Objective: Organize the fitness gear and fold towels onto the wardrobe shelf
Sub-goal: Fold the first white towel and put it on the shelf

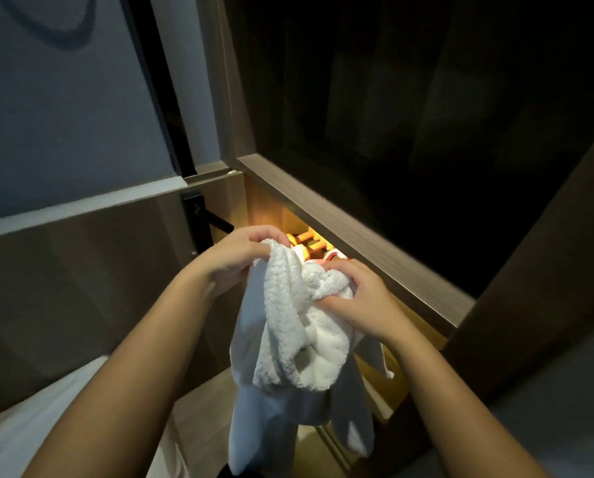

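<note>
- Gripping a white terry towel (288, 326) with both hands, in the air in front of the lit compartment (261, 205) of the wardrobe. It is not yet on any shelf.
- Grip, left hand (244, 257): fingers curled over the towel's top edge, pinching a bunched fold.
- Grip, right hand (361, 298): fingers and thumb clamped round a wad of cloth, near the left.
- Towel is crumpled with no clean fold visible, and long tails hang below the hands. Looped pile on the upper part, flatter cloth on the hanging parts. It's soft and limp, so it should sag wherever unsupported.
- Step, my read: start of the fold, hunting for edges and corners. Fold itself not done.
- Next move calls for spreading the hands apart along one edge, matching corners, then halving. That needs both hands, with the tails lifted clear.
- Behind the towel: orange fitness gear (306, 241) in the lit compartment, with rounded ends on bars. Looks like small dumbbells.
- Pink piece (333, 257) beside the orange gear, mostly hidden. Both look hard and smooth; material unclear.
- Shelf board (357, 236) above that compartment: wood-grain laminate, square edge, matte.
- Upper compartment (426, 115): dark, contents unreadable.
- Lower left: white bedding (30, 426), smooth fabric.
- Upper left: grey wall panel (64, 115).
</note>
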`<state>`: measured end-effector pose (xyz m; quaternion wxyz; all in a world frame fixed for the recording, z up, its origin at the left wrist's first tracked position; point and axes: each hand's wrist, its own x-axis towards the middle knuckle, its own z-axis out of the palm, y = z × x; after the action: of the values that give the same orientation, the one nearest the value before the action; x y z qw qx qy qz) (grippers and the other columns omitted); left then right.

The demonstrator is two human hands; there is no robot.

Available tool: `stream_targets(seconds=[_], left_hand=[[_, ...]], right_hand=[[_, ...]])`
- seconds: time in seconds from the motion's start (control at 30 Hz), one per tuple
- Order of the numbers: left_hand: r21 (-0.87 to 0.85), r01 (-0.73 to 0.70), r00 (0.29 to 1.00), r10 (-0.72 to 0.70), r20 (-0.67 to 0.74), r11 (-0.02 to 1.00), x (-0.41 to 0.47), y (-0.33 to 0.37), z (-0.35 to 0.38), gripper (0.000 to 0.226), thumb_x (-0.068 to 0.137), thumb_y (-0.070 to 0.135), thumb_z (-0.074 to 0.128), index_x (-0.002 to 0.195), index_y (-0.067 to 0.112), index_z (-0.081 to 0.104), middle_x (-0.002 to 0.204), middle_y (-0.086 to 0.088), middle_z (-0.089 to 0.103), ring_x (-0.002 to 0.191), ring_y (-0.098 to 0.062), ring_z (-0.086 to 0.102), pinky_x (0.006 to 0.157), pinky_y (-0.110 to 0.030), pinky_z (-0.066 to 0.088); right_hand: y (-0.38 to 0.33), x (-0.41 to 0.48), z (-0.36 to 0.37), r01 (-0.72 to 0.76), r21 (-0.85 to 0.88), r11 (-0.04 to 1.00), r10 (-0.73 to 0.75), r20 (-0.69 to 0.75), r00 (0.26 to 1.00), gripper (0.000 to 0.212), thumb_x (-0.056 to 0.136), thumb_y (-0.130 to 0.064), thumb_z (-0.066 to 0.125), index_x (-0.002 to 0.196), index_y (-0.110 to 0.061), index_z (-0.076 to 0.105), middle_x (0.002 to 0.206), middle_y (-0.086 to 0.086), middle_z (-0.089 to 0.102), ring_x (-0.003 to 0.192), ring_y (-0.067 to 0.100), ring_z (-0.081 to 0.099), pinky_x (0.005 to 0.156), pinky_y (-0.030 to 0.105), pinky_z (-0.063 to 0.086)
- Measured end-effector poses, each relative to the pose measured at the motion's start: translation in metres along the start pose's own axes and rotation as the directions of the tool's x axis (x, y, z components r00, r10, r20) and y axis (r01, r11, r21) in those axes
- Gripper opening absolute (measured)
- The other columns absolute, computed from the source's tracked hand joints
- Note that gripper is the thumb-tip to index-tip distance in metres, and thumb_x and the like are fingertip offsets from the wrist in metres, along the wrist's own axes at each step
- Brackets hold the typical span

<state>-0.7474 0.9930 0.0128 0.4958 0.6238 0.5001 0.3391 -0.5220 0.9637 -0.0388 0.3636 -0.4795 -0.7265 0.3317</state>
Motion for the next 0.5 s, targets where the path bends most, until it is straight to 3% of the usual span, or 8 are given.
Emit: stream_targets(seconds=[0.13,0.3,0.5], left_hand=[[0.016,0.031,0.982,-0.034,0.185,0.999,0.057,-0.019,-0.035,0.019,0.089,-0.002,0.055,0.084,0.012,0.065,0.097,-0.004,0.06,0.1,-0.021,0.055,0.085,-0.033,0.044],[0.0,0.153,0.896,-0.139,0.422,0.988,0.104,-0.028,-0.064,0.017,0.087,0.002,0.058,0.08,0.014,0.066,0.088,-0.005,0.061,0.084,-0.018,0.057,0.073,-0.03,0.046],[-0.192,0.345,0.844,-0.214,0.492,0.919,0.123,-0.051,-0.052,0.017,0.087,0.005,0.059,0.072,0.013,0.063,0.072,-0.002,0.06,0.069,-0.015,0.055,0.069,-0.03,0.045]], right_hand=[[0.005,0.039,0.025,-0.078,-0.016,0.997,0.076,-0.077,0.994,0.033,0.071,-0.036,0.078,0.091,-0.055,0.061,0.101,-0.032,0.056,0.098,-0.009,0.05,0.075,0.017,0.04],[0.005,0.064,0.061,-0.177,0.027,0.984,0.179,-0.211,0.961,0.035,0.073,-0.024,0.079,0.104,-0.033,0.069,0.107,-0.022,0.064,0.102,-0.005,0.055,0.081,0.012,0.042],[0.013,0.059,0.084,-0.283,0.132,0.95,0.311,-0.317,0.896,0.039,0.074,-0.017,0.079,0.103,-0.039,0.065,0.102,-0.029,0.064,0.098,-0.011,0.056,0.075,0.005,0.042]])
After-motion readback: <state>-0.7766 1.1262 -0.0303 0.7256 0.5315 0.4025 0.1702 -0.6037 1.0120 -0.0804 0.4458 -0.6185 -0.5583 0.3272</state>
